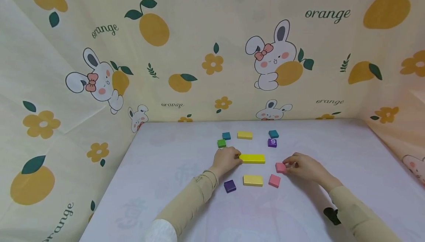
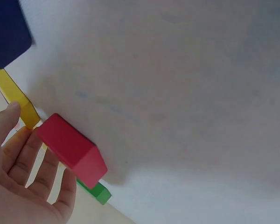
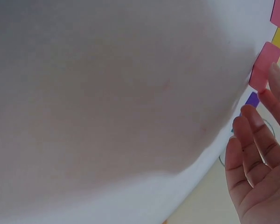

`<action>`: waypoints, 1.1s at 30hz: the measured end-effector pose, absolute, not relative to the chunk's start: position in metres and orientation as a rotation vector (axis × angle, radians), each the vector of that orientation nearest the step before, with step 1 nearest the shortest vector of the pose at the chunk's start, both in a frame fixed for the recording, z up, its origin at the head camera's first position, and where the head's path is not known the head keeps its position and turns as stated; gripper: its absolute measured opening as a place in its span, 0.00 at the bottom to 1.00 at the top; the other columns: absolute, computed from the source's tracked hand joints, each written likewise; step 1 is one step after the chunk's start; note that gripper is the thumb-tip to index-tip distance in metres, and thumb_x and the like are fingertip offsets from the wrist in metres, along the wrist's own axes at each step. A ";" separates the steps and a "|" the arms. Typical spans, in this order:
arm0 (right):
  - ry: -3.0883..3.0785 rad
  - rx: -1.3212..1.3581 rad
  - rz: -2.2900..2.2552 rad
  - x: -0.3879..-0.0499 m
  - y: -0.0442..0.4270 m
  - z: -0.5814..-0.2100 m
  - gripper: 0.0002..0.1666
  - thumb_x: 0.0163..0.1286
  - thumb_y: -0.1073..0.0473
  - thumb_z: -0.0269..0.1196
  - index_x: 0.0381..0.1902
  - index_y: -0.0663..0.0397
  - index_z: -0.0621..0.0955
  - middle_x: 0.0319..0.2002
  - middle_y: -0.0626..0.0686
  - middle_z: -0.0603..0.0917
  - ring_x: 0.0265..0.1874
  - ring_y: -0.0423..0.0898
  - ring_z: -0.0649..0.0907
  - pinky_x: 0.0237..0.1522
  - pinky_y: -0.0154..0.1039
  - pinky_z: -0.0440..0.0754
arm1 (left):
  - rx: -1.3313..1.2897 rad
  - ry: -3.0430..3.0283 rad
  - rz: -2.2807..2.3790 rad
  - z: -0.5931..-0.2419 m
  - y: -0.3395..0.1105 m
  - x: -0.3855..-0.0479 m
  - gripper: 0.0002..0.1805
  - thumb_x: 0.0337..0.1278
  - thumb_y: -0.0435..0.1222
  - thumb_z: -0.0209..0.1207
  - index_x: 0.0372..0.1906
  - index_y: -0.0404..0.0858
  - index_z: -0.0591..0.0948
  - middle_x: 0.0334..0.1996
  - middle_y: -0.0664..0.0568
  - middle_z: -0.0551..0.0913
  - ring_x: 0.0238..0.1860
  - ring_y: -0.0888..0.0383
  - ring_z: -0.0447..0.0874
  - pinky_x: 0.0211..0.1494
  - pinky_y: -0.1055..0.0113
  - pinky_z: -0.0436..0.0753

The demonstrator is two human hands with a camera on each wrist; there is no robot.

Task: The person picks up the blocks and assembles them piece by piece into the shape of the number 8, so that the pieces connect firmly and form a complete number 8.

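My left hand (image 1: 227,159) pinches the long yellow block (image 1: 253,159) at its left end; my right hand (image 1: 304,166) pinches a pink block (image 1: 280,167) beyond the nearer pink block (image 1: 274,180) (2 grips at once!). Uneven tugs could skew either; knuckles might bump the green block (image 1: 221,143).

Head cam faces fwd/down; wrist cams, close in, share its tabletop (image 1: 166,153).

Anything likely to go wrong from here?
1. The left hand holds only one end of the middle yellow block, so the block could swivel.
2. The red block sits close to the left fingers; they might knock it.
3. The right hand holds a pink block close to the nearer pink block; pulling it nearer could bump that one.
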State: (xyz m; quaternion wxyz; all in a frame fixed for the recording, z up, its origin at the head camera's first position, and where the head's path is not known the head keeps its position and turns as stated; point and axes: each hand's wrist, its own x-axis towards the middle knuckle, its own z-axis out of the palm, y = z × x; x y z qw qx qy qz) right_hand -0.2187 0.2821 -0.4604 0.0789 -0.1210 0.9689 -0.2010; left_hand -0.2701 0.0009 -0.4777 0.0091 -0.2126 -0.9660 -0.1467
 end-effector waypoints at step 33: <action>2.886 -0.375 -0.611 -0.228 0.254 -0.463 0.18 0.57 0.49 0.67 0.45 0.48 0.83 0.40 0.51 0.81 0.36 0.44 0.77 0.41 0.46 0.80 | -0.621 -3.075 -0.512 -0.475 0.001 -0.272 0.16 0.52 0.47 0.63 0.46 0.48 0.84 0.43 0.58 0.86 0.46 0.61 0.83 0.49 0.66 0.77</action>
